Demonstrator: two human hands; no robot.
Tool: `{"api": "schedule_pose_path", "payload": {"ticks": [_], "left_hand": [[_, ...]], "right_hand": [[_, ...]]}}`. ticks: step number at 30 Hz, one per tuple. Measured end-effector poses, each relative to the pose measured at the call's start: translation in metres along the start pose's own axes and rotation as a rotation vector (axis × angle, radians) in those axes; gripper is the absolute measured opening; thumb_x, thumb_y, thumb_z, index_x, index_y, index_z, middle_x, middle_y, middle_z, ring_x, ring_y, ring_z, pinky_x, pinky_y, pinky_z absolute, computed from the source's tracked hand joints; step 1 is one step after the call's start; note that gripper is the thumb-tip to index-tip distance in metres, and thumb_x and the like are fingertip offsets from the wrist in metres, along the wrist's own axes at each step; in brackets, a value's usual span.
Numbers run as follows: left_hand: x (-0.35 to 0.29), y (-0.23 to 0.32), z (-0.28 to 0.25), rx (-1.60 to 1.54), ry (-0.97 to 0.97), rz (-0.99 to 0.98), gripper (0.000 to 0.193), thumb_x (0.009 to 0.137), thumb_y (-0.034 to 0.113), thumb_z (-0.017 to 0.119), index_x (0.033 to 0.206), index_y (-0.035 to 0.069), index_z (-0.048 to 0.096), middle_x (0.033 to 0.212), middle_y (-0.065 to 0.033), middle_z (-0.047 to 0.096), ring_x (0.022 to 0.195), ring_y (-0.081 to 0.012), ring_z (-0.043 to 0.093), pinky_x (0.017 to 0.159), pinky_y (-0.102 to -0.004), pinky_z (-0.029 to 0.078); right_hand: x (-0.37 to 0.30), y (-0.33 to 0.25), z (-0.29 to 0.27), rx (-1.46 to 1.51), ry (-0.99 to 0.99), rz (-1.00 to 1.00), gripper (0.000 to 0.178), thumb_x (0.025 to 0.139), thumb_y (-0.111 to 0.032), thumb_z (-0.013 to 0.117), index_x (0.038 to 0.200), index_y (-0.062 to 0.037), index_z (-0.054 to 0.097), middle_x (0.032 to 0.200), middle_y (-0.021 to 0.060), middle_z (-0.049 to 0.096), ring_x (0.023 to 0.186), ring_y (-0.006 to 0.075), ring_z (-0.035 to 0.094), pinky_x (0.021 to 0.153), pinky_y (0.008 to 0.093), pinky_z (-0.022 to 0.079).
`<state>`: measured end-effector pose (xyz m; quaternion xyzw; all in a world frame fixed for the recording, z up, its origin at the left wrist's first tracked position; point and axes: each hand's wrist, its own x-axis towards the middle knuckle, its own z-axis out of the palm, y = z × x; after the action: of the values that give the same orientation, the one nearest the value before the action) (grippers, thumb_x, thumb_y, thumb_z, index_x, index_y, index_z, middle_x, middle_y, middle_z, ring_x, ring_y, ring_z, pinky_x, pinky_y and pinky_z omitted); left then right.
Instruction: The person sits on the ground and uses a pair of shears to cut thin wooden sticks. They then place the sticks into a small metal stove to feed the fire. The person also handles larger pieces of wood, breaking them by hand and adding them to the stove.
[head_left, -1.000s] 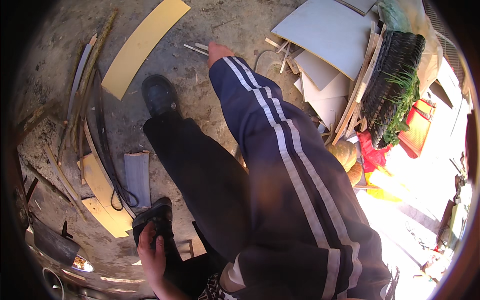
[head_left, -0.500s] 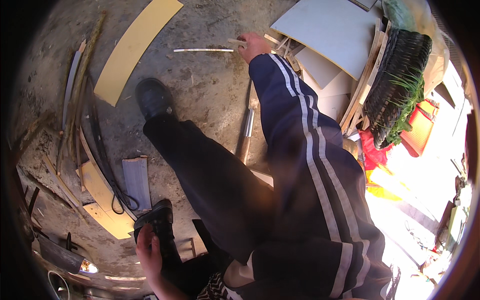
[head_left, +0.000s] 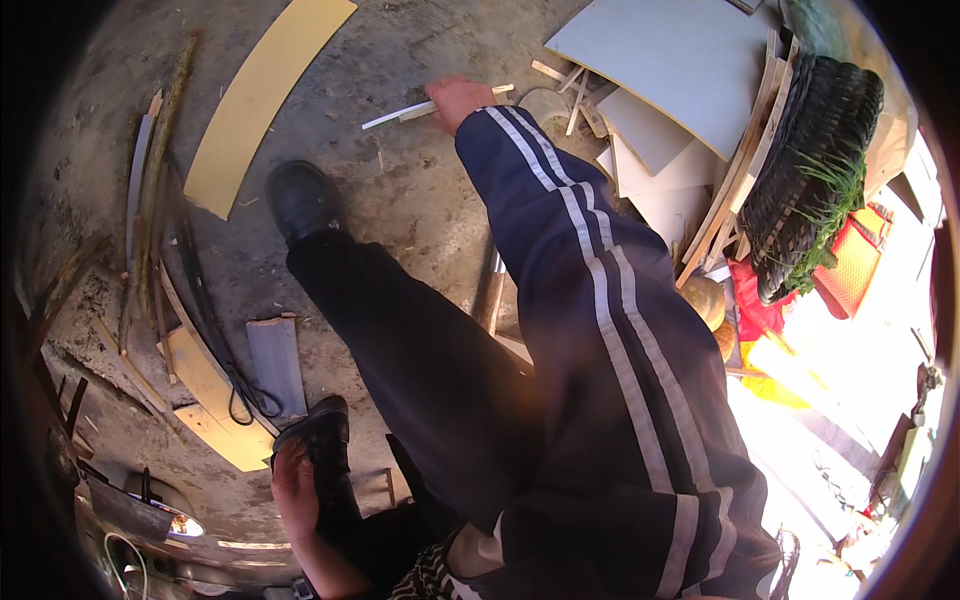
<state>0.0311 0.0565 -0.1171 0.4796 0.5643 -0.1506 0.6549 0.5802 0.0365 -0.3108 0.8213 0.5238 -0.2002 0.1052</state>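
Note:
My right hand (head_left: 462, 98), at the end of a dark sleeve with white stripes, is reached far forward, low over the concrete floor. Its fingers are closed around thin white strips (head_left: 390, 118), whose ends stick out on both sides. How many strips lie in the grip is hard to make out. At the lower left, my left hand (head_left: 294, 488) hangs beside the black boot (head_left: 328, 440), its fingers loosely apart and with nothing visible in them. Partly under my right arm lies a tool with a wooden handle (head_left: 490, 300) and a metal section.
A long yellow board (head_left: 260, 105) lies at the upper left, near my other boot (head_left: 303, 200). Sticks (head_left: 165, 150), a grey board piece (head_left: 277, 365) and yellow pieces (head_left: 225, 435) lie left. At right are white panels (head_left: 670, 70), wood strips and a dark woven basket (head_left: 815, 170) with greens.
My right hand has moved left and closed on the longer white strip that lay on the floor, which is now tilted. My left hand has hardly moved.

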Motion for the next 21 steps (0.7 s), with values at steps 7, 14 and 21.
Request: {"api": "schedule_pose_path", "payload": {"ticks": [7,14,21], "left_hand": [[0.006,-0.023,-0.005,0.016,0.023,0.019,0.034,0.091,0.002,0.049,0.125,-0.001,0.049,0.115,-0.0114,0.058,0.105,-0.0193,0.056,0.092,-0.0303,0.043],[-0.001,-0.040,-0.009,0.032,0.065,-0.126,0.032,0.092,0.009,0.053,0.123,0.000,0.050,0.108,-0.0111,0.061,0.098,-0.0181,0.058,0.088,-0.0298,0.045],[-0.015,-0.058,-0.008,-0.082,0.147,-0.178,0.032,0.093,0.015,0.056,0.121,0.000,0.052,0.103,-0.0110,0.062,0.091,-0.0158,0.058,0.083,-0.0278,0.047]], "right_hand": [[-0.019,0.068,-0.012,0.062,0.245,0.452,0.022,0.078,-0.022,0.059,0.098,-0.0128,0.064,0.090,0.0117,0.065,0.084,0.0331,0.062,0.073,0.0447,0.050],[-0.008,0.148,0.023,-0.003,0.250,0.544,0.037,0.079,-0.012,0.059,0.114,-0.0199,0.063,0.099,0.0163,0.064,0.094,0.0346,0.062,0.080,0.0428,0.049],[0.003,0.145,0.016,-0.025,0.069,0.469,0.031,0.077,-0.007,0.058,0.108,-0.0070,0.060,0.101,0.0230,0.063,0.099,0.0364,0.060,0.082,0.0439,0.048]]}}
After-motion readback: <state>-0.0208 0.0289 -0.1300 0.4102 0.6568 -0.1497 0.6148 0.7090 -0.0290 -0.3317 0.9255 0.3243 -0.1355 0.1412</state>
